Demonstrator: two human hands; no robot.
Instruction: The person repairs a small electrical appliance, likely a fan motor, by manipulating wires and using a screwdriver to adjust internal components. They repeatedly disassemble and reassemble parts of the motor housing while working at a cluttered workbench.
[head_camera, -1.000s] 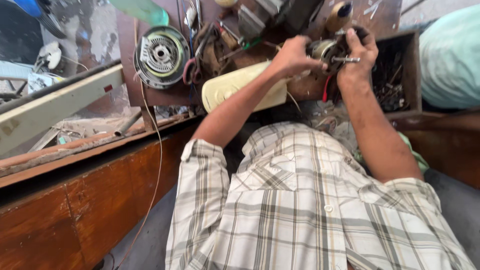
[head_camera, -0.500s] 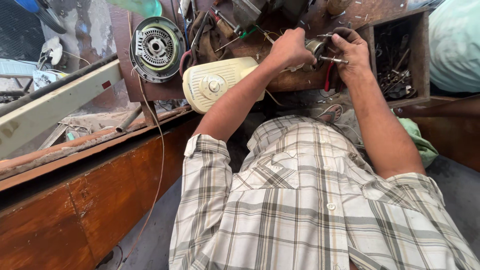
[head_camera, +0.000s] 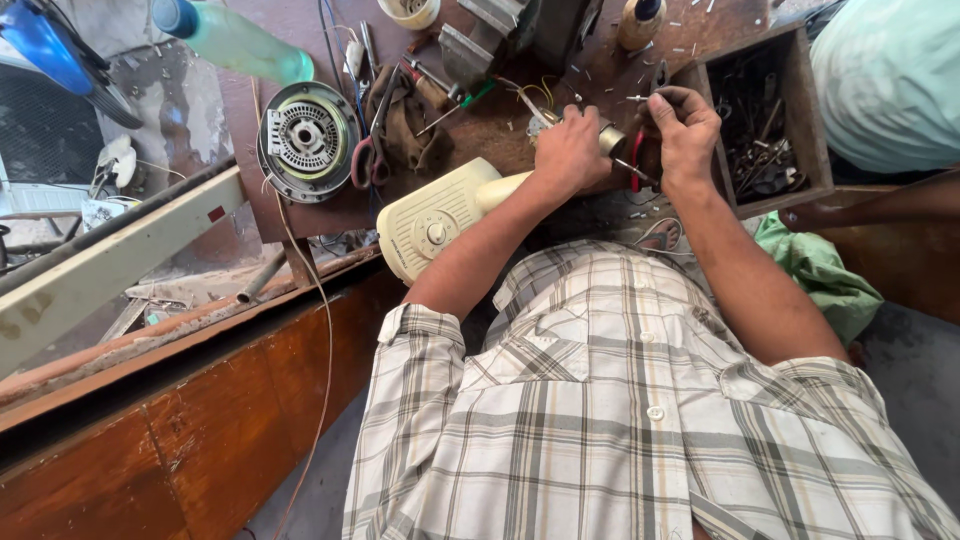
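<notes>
Left hand (head_camera: 570, 150) has a closed grip around a small metal motor part (head_camera: 610, 140), with the right hand (head_camera: 685, 130) clamped on red-handled pliers (head_camera: 638, 165) touching it. Both sit over the scuffed brown wooden desk (head_camera: 500, 120), just beside a cream plastic fan base (head_camera: 435, 220) and a wooden box (head_camera: 765, 120) of dark hardware.

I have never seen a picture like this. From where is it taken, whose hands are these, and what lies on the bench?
The camera sits on the person's head and looks down, so you see their checked shirt and both arms. The left hand grips a small metal part. The right hand holds red-handled pliers against it. On the wooden bench lie a cream fan housing, a round motor part, scissors and a green bottle. A wooden box of small metal pieces stands at the right.
</notes>
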